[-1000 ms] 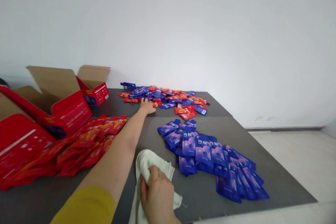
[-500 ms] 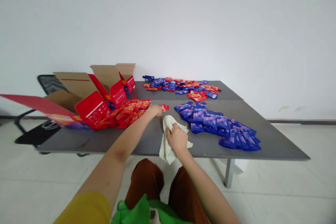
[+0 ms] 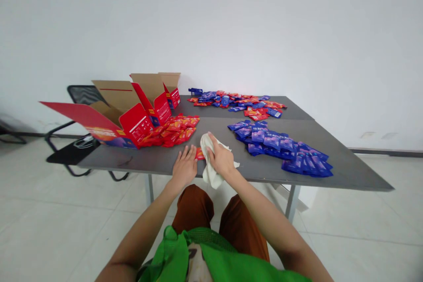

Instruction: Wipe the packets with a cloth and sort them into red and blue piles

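My left hand lies flat on the grey table near its front edge, fingers stretched out. A red sachet lies at its fingertips, partly under them. My right hand is closed on a white cloth that hangs over the table's edge. Further back are a heap of red sachets, a spread of blue sachets to the right, and a mixed red and blue pile at the far side.
Open red cardboard boxes stand at the table's left. A black chair sits behind them on the pale tiled floor. A green bag lies on my lap. A white wall is behind.
My left hand drew back from the far mixed pile to the front edge, bringing a red sachet. I have moved away from the table, and my right hand kept the cloth.
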`<state>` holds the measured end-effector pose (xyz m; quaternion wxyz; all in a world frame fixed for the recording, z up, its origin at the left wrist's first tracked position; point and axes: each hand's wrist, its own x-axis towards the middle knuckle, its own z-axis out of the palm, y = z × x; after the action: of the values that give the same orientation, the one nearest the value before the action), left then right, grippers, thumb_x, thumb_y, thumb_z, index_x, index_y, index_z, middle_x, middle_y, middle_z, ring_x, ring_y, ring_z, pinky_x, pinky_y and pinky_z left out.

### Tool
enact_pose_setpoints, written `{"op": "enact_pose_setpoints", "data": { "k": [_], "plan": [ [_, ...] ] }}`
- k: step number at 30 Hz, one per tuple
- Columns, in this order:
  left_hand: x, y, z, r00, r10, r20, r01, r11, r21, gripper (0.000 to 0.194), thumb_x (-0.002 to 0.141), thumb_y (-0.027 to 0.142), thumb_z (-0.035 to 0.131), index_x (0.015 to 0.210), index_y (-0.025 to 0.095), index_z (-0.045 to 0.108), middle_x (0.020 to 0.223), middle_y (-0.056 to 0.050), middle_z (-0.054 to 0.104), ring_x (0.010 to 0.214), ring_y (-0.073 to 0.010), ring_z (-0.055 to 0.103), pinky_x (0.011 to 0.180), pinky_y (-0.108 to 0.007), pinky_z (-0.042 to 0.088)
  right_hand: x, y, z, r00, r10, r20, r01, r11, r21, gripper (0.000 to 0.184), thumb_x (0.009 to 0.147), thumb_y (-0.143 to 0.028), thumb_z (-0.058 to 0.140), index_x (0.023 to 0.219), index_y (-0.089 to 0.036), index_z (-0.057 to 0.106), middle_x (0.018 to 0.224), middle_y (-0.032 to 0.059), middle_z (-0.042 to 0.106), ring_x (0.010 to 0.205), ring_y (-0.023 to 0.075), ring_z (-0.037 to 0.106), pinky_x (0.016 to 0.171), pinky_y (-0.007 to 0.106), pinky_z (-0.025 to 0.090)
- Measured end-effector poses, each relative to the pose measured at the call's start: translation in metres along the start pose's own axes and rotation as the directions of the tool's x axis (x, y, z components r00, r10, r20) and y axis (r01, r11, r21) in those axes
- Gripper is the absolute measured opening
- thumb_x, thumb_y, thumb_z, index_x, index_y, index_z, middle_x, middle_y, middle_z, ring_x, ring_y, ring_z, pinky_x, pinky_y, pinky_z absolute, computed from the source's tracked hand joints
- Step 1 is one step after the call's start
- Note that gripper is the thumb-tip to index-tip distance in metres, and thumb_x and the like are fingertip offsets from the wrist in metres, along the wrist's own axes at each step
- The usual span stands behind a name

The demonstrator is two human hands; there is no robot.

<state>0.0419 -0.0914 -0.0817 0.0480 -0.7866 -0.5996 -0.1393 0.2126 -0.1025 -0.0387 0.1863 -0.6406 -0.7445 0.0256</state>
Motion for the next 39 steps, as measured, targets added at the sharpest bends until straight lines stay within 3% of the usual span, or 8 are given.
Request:
{"op": "enact_pose_setpoints", "data": {
  "k": [2, 5, 9, 13, 16, 22, 30, 39],
  "plan": [
    [-0.002, 0.000, 0.004, 0.996, 0.004, 0.090, -0.003, 1.000, -0.017, 0.054, 0.095, 0.027, 0.021, 0.144, 0.014, 0.039, 0.151, -0.009, 0.034, 0.142, -0.0223, 0.023, 0.115, -0.046, 0.021, 0.003, -0.020, 0.006, 0.997, -0.054, 0.055, 0.057, 0.998, -0.039, 0.053, 0.100, -0.045, 0.027, 0.150, -0.028, 0.019, 0.122, 0.0123, 0.054, 0.091, 0.0188, 0.064, 0.074, 0.027, 0.045],
    [0.001, 0.003, 0.002, 0.980, -0.024, 0.195, 0.028, 0.999, -0.019, 0.053, 0.094, 0.025, 0.022, 0.142, 0.015, 0.042, 0.151, -0.010, 0.034, 0.142, -0.0224, 0.023, 0.114, -0.050, 0.019, 0.015, -0.037, 0.017, 0.992, -0.036, 0.123, 0.048, 0.995, -0.092, 0.046, 0.097, -0.044, 0.037, 0.140, -0.029, 0.041, 0.121, 0.0142, 0.054, 0.089, 0.0203, 0.064, 0.073, 0.029, 0.046],
    [0.005, 0.006, 0.003, 0.981, -0.079, 0.175, 0.080, 0.997, 0.003, 0.055, 0.093, 0.025, 0.025, 0.146, 0.016, 0.036, 0.152, -0.010, 0.031, 0.142, -0.0230, 0.025, 0.115, -0.052, 0.012, 0.032, -0.027, 0.020, 0.991, 0.033, 0.132, -0.018, 0.993, -0.113, 0.042, 0.096, -0.045, 0.037, 0.111, -0.017, 0.065, 0.104, 0.0157, 0.064, 0.093, 0.0237, 0.064, 0.076, 0.031, 0.046],
    [0.004, 0.005, 0.008, 0.989, -0.096, 0.110, 0.095, 0.995, 0.008, 0.055, 0.093, 0.025, 0.024, 0.146, 0.022, 0.036, 0.149, -0.006, 0.036, 0.139, -0.0234, 0.032, 0.115, -0.054, 0.007, 0.035, -0.013, 0.019, 0.989, 0.093, 0.114, -0.079, 0.989, -0.122, 0.046, 0.097, -0.046, 0.033, 0.109, -0.016, 0.065, 0.099, 0.0164, 0.067, 0.094, 0.0248, 0.064, 0.077, 0.033, 0.046],
    [0.002, 0.002, 0.008, 0.994, -0.061, 0.087, 0.060, 0.998, 0.006, 0.054, 0.093, 0.025, 0.023, 0.145, 0.023, 0.037, 0.148, -0.006, 0.038, 0.138, -0.0240, 0.033, 0.116, -0.054, 0.002, 0.032, -0.020, 0.022, 0.993, 0.050, 0.110, -0.037, 0.992, -0.117, 0.043, 0.097, -0.044, 0.036, 0.109, -0.014, 0.065, 0.101, 0.0174, 0.067, 0.094, 0.0263, 0.065, 0.077, 0.034, 0.046],
    [0.000, -0.001, 0.005, 0.986, -0.068, 0.155, 0.073, 0.997, -0.031, 0.054, 0.095, 0.026, 0.020, 0.144, 0.019, 0.040, 0.152, -0.004, 0.030, 0.142, -0.0217, 0.023, 0.115, -0.051, 0.017, 0.033, -0.033, 0.029, 0.989, -0.090, 0.121, 0.100, 0.992, -0.080, 0.034, 0.091, -0.042, 0.049, 0.105, -0.016, 0.066, 0.098, 0.0145, 0.069, 0.092, 0.0250, 0.065, 0.078, 0.032, 0.046],
    [-0.002, 0.002, 0.000, 0.980, -0.097, 0.176, 0.099, 0.995, -0.003, 0.055, 0.096, 0.029, 0.016, 0.149, 0.022, 0.029, 0.154, -0.002, 0.027, 0.143, -0.0195, 0.021, 0.115, -0.050, 0.017, 0.026, 0.001, 0.021, 0.983, 0.182, 0.032, -0.178, 0.978, -0.111, 0.044, 0.096, -0.045, 0.036, 0.103, -0.015, 0.067, 0.098, 0.0160, 0.069, 0.092, 0.0250, 0.066, 0.078, 0.033, 0.048],
    [0.006, -0.020, -0.010, 0.967, 0.058, 0.250, -0.047, 0.998, -0.049, 0.054, 0.094, 0.034, 0.026, 0.145, 0.021, 0.036, 0.152, -0.004, 0.032, 0.142, -0.0221, 0.024, 0.113, -0.054, 0.016, 0.042, -0.043, 0.032, 0.994, 0.044, 0.097, -0.033, 0.994, -0.105, 0.034, 0.091, -0.040, 0.047, 0.092, -0.017, 0.071, 0.093, 0.0141, 0.072, 0.089, 0.0223, 0.068, 0.076, 0.029, 0.048]
  ]
}}
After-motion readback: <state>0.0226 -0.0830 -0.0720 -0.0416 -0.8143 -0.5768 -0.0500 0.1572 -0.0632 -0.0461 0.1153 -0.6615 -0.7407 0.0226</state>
